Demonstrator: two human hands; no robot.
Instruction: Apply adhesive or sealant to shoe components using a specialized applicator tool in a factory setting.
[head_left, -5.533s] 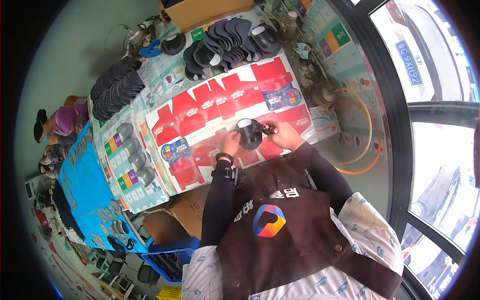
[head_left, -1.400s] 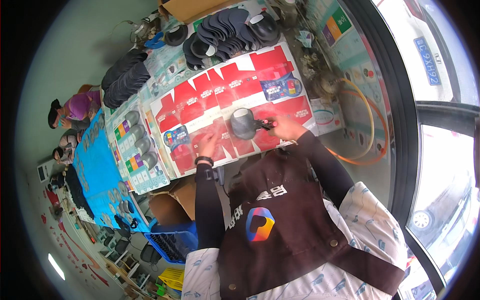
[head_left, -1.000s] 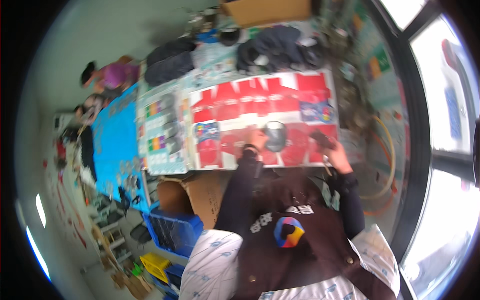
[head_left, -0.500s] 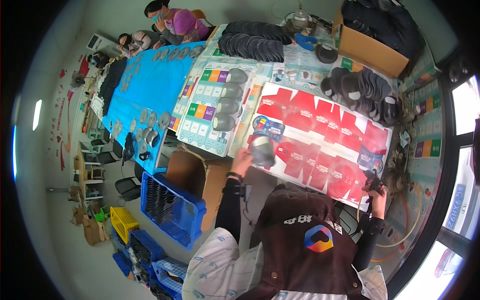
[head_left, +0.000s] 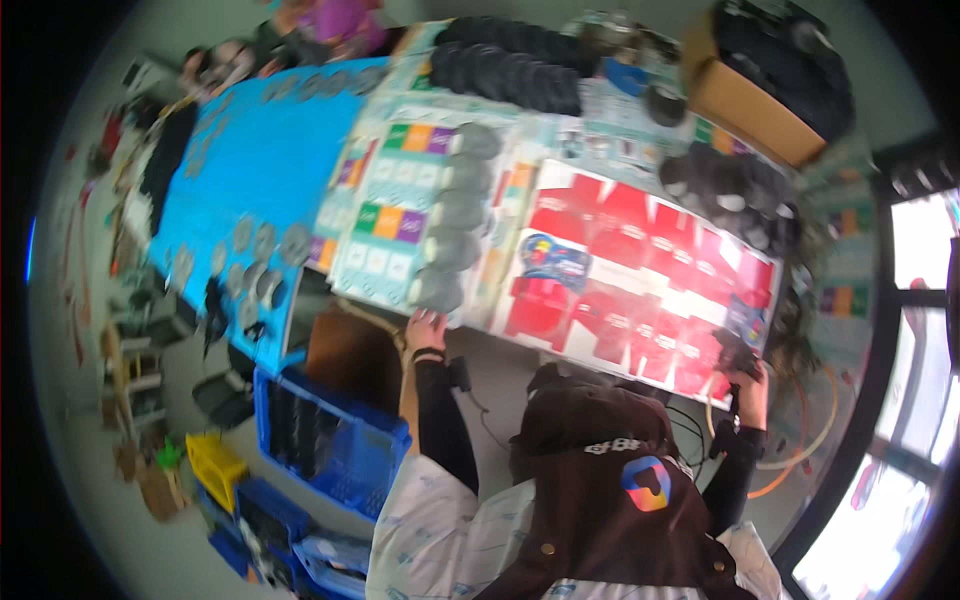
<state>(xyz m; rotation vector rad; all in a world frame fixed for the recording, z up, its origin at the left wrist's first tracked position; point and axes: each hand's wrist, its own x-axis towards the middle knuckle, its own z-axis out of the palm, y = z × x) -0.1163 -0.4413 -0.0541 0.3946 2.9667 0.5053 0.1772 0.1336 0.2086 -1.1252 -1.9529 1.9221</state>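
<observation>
My left hand (head_left: pixel 427 330) is at the front edge of a printed board, its fingers closed on the near edge of a grey, rounded, cup-like pad (head_left: pixel 437 290). That pad lies at the near end of a column of several similar grey pads (head_left: pixel 460 212). Blur softens the fingertips. At the front right corner of a red-and-white printed board (head_left: pixel 615 325), my right hand (head_left: pixel 748 385) grips a dark spray gun (head_left: pixel 735 352) with hoses hanging beside it.
Dark curved pieces (head_left: pixel 510 80) lie in rows at the back, with more piled at the right (head_left: pixel 730 190). A cardboard box (head_left: pixel 750 105) holds dark goods. Left is a blue table (head_left: pixel 260 150) with grey pieces and people beyond. A blue crate (head_left: pixel 330 440) stands below left.
My left hand has moved left, carrying the grey pad from beside the red board to the column's near end. My right hand stays by the board's corner. The head view has shifted.
</observation>
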